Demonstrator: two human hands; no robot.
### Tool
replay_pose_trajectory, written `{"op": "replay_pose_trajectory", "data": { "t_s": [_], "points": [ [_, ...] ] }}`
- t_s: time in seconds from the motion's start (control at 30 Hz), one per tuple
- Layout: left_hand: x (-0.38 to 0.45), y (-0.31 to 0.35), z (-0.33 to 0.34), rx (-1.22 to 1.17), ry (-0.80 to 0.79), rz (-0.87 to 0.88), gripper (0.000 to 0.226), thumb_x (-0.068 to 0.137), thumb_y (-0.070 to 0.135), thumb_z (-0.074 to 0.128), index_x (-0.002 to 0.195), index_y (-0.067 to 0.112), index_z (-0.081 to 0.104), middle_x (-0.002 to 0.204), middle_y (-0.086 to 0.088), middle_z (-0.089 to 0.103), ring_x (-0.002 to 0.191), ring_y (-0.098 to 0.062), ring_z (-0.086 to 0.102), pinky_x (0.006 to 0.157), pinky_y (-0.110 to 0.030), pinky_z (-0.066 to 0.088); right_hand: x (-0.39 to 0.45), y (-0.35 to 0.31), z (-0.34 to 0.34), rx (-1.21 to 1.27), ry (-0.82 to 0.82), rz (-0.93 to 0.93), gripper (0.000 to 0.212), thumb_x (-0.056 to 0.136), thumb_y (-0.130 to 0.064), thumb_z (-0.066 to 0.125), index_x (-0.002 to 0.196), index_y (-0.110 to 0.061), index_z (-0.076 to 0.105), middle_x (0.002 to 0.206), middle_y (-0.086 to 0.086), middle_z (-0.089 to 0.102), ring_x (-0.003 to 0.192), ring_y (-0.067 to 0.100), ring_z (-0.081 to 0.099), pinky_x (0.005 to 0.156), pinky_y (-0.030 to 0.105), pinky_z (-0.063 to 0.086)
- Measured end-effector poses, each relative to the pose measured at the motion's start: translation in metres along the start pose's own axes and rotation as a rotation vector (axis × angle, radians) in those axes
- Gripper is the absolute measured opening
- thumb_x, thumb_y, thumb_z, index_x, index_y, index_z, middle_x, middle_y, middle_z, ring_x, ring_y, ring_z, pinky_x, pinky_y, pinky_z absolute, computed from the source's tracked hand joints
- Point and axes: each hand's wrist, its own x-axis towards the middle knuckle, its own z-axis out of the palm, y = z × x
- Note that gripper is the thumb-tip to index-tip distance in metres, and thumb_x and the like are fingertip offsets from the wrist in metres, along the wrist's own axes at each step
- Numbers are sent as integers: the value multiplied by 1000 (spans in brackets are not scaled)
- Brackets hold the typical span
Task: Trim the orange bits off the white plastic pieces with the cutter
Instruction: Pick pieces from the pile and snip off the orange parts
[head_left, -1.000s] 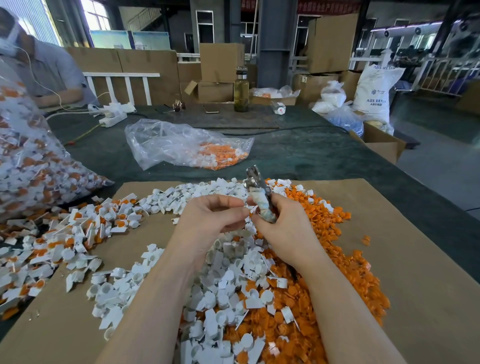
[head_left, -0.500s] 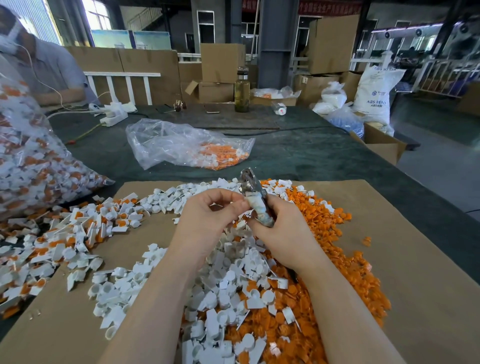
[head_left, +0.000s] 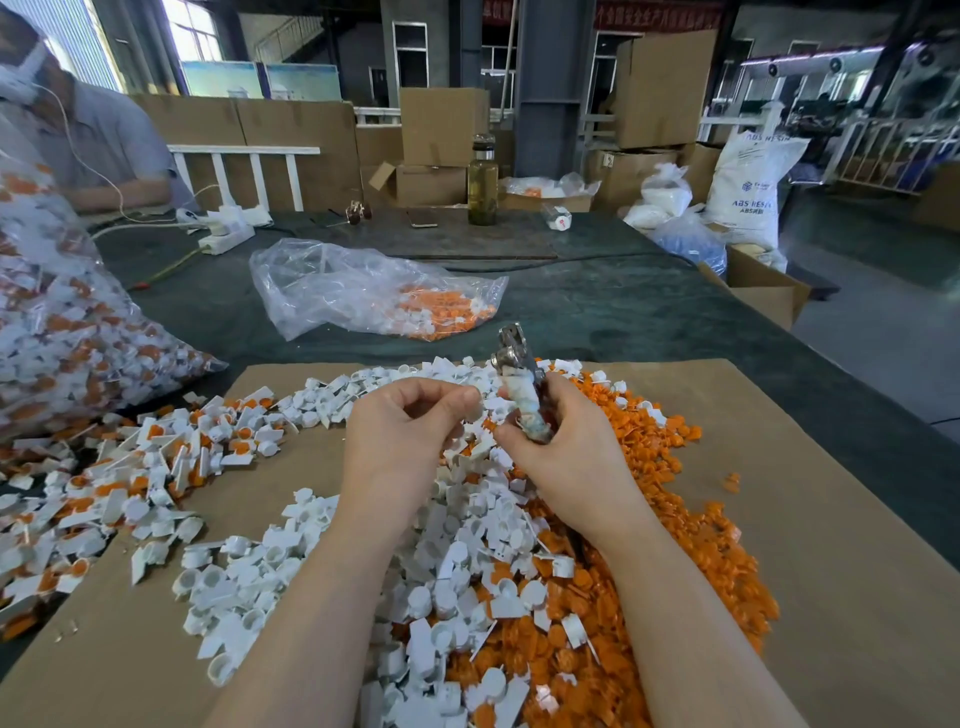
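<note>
Centre frame, the right hand (head_left: 566, 457) grips the cutter (head_left: 519, 384), long axis upright; left hand (head_left: 410, 426), just left of it, pinches something small, likely a white piece

At the upper right of the frame, a white sack (head_left: 748, 182) is standing beside the counter and showing dark blue print: "ABS RESIN" is reading across its top and again lower down beside a small logo, with a smaller line beginning "ABS" under it. A red banner (head_left: 657, 14) along the top edge is carrying characters too blurred to read. Nothing else is showing legible text.
</note>
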Motion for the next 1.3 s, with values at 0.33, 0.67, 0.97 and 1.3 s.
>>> {"op": "replay_pose_trajectory", "data": {
  "t_s": [0.33, 0.67, 0.97, 1.3],
  "points": [
    [-2, 5, 2, -133, -79, -120, 11, 79, 6, 80, 80, 10, 70, 64, -4, 74, 61, -14, 74, 54, -16, 55, 2, 2, 0, -57, 133, -14, 23, 85, -22, 73, 97, -28, 54, 78, -13, 61, 73, 0, 60, 58, 12, 44],
    [-8, 7, 9, 210, -74, 98, 15, 80, 19, 80, 70, 29, 74, 64, 17, 71, 62, 1, 67, 52, -7, 46, 1, 1, 1, -206, 183, -2, 32, 83, -25, 72, 111, -22, 57, 90, -12, 64, 78, 5, 63, 72, 37, 58],
    [-8, 5, 12, 198, -71, 97, 15, 83, 21, 78, 74, 31, 70, 65, 17, 70, 60, 0, 67, 50, -8, 48, 4, 4, 1, -183, 160, 13, 34, 84, -27, 74, 113, -25, 57, 92, -18, 62, 86, 2, 62, 75, 24, 55],
    [-8, 7, 11, 74, -69, 18, 9, 82, 18, 80, 78, 24, 73, 66, 6, 74, 67, -9, 73, 62, -21, 59, 3, 3, -2, -97, 145, 32, 31, 85, -23, 73, 112, -26, 59, 94, -15, 65, 89, 3, 63, 77, 27, 56]
  ]
}}
